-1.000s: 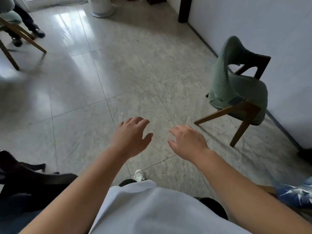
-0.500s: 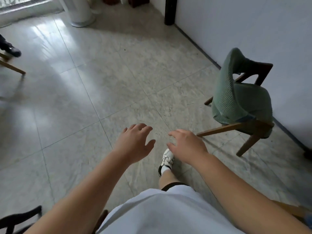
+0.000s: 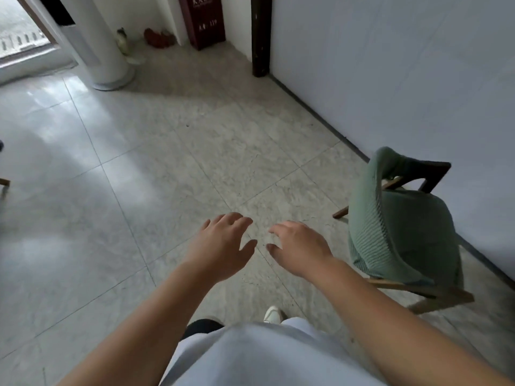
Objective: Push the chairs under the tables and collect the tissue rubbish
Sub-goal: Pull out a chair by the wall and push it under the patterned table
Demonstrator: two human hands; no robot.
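Observation:
A green upholstered chair (image 3: pixel 401 227) with wooden legs stands at the right, close to the white wall, its curved back toward me. My left hand (image 3: pixel 220 246) and my right hand (image 3: pixel 301 246) hover side by side in front of me over the floor, fingers loosely spread, holding nothing. My right hand is a short way left of the chair's back and does not touch it. No table and no tissue is in view.
A white wall (image 3: pixel 404 65) with a dark skirting runs along the right. At the back stand a white round column (image 3: pixel 103 48), a dark red cabinet (image 3: pixel 203 20) and a dark post (image 3: pixel 260 34). Grey tiled floor (image 3: pixel 139 176) spreads left and ahead.
I have walked forward: the chair has come nearer and lower right, the seated person and the chairs at the left have left the view. Both hands stay empty.

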